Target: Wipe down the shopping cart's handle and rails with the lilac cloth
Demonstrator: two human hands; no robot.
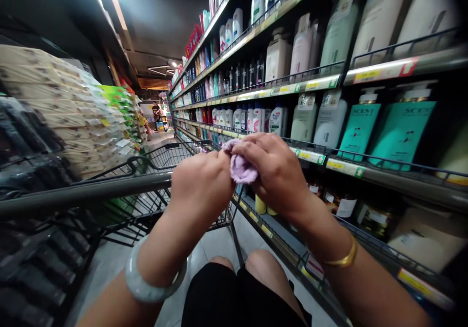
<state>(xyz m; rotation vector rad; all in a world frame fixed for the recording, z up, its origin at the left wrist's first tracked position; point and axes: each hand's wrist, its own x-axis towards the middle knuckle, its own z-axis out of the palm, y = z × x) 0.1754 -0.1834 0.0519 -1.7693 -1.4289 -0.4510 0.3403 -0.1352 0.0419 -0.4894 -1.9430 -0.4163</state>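
Note:
Both of my hands meet in front of me around a small lilac cloth (241, 167). My left hand (201, 186) is closed in a fist on the cloth's left side, with a pale green bangle on that wrist. My right hand (276, 173) has its fingers curled over the cloth from the right and wears a gold bangle. The hands hover just above the grey handle bar (87, 193) of a wire shopping cart (161, 159), without touching it.
Shelves (365, 171) of shampoo and lotion bottles run along my right, close to my right forearm. Stacked packs of tissue (73, 117) line the left. The aisle floor runs ahead past the cart. A person stands far down the aisle (156, 112). My knees show below.

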